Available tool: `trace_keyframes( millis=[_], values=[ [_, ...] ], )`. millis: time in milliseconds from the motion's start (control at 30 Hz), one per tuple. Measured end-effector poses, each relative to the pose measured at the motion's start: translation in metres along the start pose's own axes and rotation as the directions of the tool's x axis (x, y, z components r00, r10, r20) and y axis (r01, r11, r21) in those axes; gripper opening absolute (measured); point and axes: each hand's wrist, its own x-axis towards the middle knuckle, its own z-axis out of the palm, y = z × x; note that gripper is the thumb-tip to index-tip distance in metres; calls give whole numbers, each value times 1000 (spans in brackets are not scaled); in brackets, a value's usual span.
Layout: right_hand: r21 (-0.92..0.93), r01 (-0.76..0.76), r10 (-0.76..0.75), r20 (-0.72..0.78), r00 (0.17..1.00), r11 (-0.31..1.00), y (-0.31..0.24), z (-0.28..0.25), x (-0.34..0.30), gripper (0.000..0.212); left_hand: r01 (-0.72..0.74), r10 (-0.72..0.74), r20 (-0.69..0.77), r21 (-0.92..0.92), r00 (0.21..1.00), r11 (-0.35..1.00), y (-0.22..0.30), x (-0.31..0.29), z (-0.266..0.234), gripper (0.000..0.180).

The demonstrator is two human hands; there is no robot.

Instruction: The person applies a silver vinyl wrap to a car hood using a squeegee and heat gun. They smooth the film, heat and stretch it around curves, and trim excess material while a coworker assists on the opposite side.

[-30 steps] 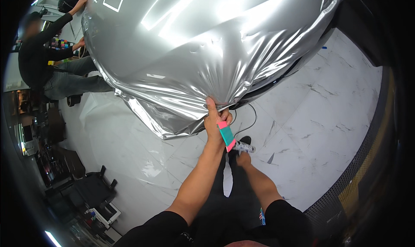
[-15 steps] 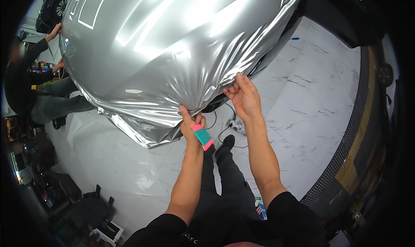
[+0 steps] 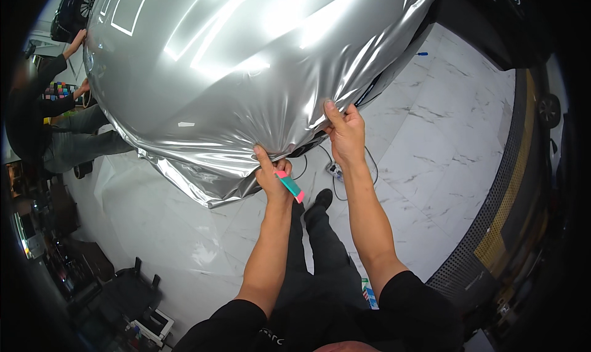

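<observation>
Glossy silver vinyl wrap film (image 3: 209, 100) lies over the rounded front of a car, and its loose edge hangs in folds at the lower left. Fingers and thumb of my left hand (image 3: 272, 178) are closed on that edge, where creases fan upward. A flat pink-and-teal squeegee (image 3: 289, 184) also sticks out of this hand, partly hidden by it. To the right and slightly higher, my right hand (image 3: 348, 138) pinches the film edge, with the thumb on top. Dark bodywork (image 3: 308, 146) shows under the film between my hands.
At the far left a co-worker (image 3: 31, 118) in dark clothes holds the film's other side. A cable (image 3: 375, 167) lies on the marbled floor (image 3: 425, 143) near my shoe. A black chair (image 3: 132, 293) stands at lower left. Dark grating (image 3: 492, 210) runs along the right.
My right hand has turned and closed its thumb over the film edge, pulling it taut, so the creases there have smoothed. My left hand keeps its grip while the squeegee has tilted.
</observation>
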Motion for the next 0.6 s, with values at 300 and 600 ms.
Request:
trace_keyframes(
  millis=[300,600],
  values=[
    [-280,143,-178,-105,978,949,17,-6,7,27,-3,-2,-264,-18,965,1000,-5,9,25,57],
    [-470,200,-311,-171,935,860,20,3,11,30,53,-61,-401,-31,914,998,-3,11,39,54]
  ],
)
